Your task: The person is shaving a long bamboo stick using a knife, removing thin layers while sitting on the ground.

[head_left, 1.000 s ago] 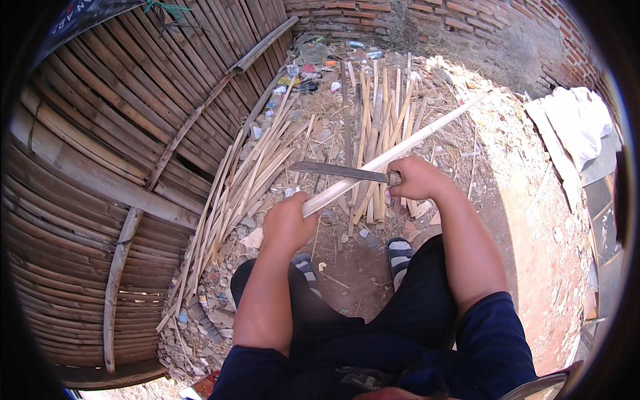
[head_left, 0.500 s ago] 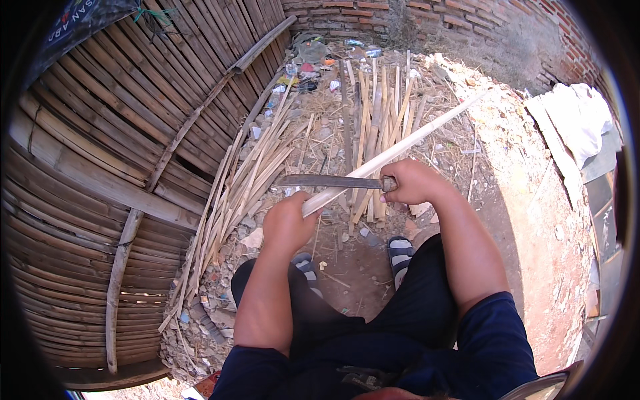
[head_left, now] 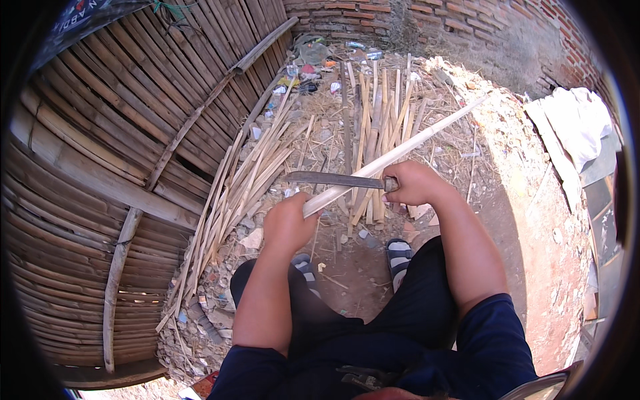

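My left hand (head_left: 289,221) is closed around the near end of a long pale bamboo strip (head_left: 413,142), which slants up and away to the right. In my right hand (head_left: 415,183) is the handle of a machete (head_left: 333,179), gripped with the fingers wrapped round it. Its dark blade points left and lies across the strip, a little beyond my left hand. Whether the edge bites into the strip I cannot tell.
Split bamboo strips (head_left: 250,177) lie in a heap along the slatted bamboo wall (head_left: 133,87) on the left. More bamboo pieces (head_left: 377,127) lie ahead on littered ground. A brick wall (head_left: 467,27) closes the back; white cloth (head_left: 583,120) sits at right. My sandalled feet (head_left: 399,260) are below.
The machete has shifted slightly to the right along with my right hand. My left hand and the bamboo strip are nearly where they were.
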Tool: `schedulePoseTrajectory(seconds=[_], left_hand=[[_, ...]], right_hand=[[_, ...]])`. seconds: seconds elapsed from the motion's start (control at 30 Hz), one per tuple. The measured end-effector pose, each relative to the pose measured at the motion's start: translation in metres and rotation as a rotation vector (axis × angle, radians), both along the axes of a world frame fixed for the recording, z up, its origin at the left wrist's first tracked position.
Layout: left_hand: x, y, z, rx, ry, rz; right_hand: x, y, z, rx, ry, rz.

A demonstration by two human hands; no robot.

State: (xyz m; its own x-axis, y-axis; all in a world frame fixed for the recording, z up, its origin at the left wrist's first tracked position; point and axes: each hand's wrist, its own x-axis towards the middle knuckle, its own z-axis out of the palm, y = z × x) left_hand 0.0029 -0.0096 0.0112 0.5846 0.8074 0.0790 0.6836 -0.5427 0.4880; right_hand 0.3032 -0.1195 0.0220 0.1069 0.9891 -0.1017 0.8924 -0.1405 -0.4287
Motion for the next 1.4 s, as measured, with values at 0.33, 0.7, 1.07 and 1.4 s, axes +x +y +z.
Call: schedulePoseTrajectory(seconds=[0.33,0.7,1.07,1.4], left_hand=[[0.002,0.002,-0.003,0.043,-0.056,-0.006],[-0.002,0.002,-0.004,0.043,-0.024,-0.003],[0.001,0.002,-0.003,0.042,-0.054,0.003],[-0.001,0.003,-0.006,0.05,-0.039,-0.007]], right_hand=[[0.028,-0.006,0.005,0.039,0.026,-0.25],[-0.001,0.002,0.014,-0.103,0.102,-0.045],[0.023,-0.006,-0.005,0.122,0.064,-0.145],[0.017,0.003,-0.001,-0.038,0.089,-0.063]])
